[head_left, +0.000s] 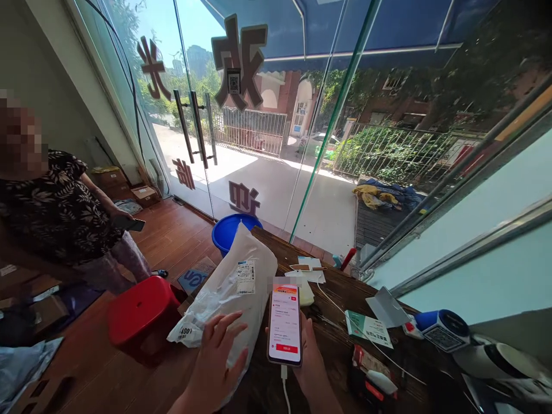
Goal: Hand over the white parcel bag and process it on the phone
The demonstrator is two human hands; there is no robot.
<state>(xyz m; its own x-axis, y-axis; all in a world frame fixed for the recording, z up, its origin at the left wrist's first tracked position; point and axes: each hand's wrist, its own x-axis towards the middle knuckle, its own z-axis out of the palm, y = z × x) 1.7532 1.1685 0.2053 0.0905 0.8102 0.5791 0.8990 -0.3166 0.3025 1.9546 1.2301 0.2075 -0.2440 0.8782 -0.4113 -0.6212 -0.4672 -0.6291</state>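
My right hand [311, 356] is wrapped round a smartphone [285, 328], held upright with its lit screen facing me. A white charging cable [284, 376] is plugged into the phone's lower edge. On the screen are orange and white areas and a red button near the bottom. My left hand [218, 359] hovers or rests over a white plastic mailing bag [254, 253], fingers spread; whether it touches the bag I cannot tell. The bag carries a printed shipping label [246, 277] and lies across the near left part of the dark wooden table [332, 345].
A knife [308, 268], scissors [325, 316], a green-white card [368, 328] and a blue round device [442, 329] lie on the table's right. A red stool [142, 316] and blue bucket [228, 227] stand beyond. At left a person [56, 213] holds a phone. Glass doors [194, 126] are ahead.
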